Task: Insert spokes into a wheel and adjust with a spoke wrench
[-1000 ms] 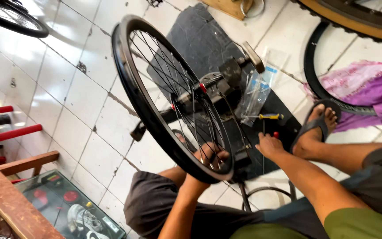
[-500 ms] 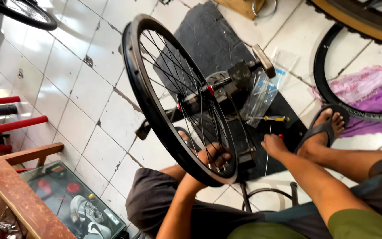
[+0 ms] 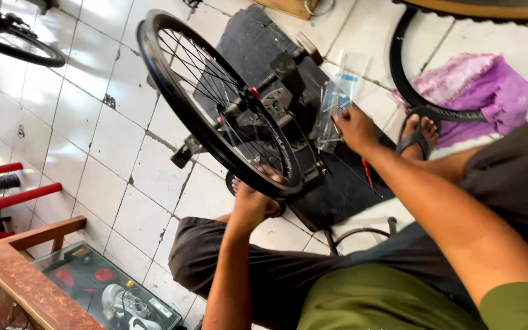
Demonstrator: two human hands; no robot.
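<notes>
On the far left, red bars (image 3: 7,195) and a glass-topped wooden case (image 3: 93,287) sit by the tiled floor (image 3: 93,122). Next comes the black spoked wheel (image 3: 215,104), standing in its truing stand (image 3: 288,85) on a dark mat (image 3: 343,183). My left hand (image 3: 255,205) grips the lower rim, fingers curled closed around it. Further right, my right hand (image 3: 352,128) reaches to a clear plastic bag (image 3: 337,98) lying on the mat beside the stand; I cannot tell whether those fingers are pinching anything. Beyond it lie a loose tyre (image 3: 410,91) and a purple cloth (image 3: 484,91).
</notes>
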